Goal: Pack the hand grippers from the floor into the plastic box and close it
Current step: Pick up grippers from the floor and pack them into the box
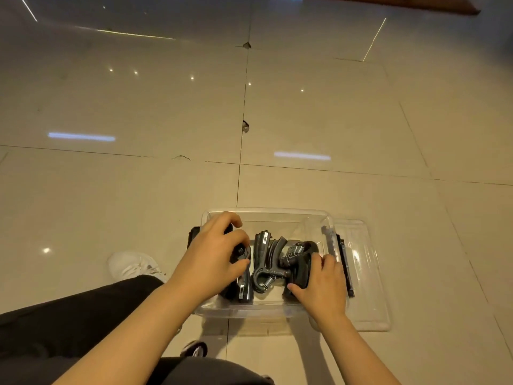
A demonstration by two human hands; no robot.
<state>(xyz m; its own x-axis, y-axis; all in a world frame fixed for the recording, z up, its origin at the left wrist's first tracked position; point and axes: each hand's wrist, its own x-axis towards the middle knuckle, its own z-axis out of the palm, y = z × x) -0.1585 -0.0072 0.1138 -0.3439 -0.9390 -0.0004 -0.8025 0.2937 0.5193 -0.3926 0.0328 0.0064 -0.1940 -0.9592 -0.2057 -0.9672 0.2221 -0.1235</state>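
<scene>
Head view looked down at a clear plastic box (266, 215) sitting open on a glossy beige tile floor (138, 190). Both hands were inside the box. Left hand (213, 257) sat over the left part of the box, fingers curled around a black hand gripper (244, 290) whose lower handle stuck out below the palm; grip looked closed on it, thumb pressed against the handle. Right hand (322, 284) sat at the right part of the box, fingers bent over the black padded handle of another hand gripper (301, 262), thumb against its lower end; grasp looked closed around that handle. Between the 2 hands lay a third hand gripper (266, 262), black, with a metal coil spring showing near its lower end and another spring visible by the right hand's fingertips. Exact count of grippers in the box could not be told, since the hands covered part of the pile. No gripper was seen on the floor outside the box.

Clear lid (366, 273) lay flat on the floor just right of the box, touching or partly under its right edge. Black latch pieces showed on both short sides of the box. Near the left edge, a white shoe (130, 266) and a dark trouser leg (69, 318) were visible beside the box.
</scene>
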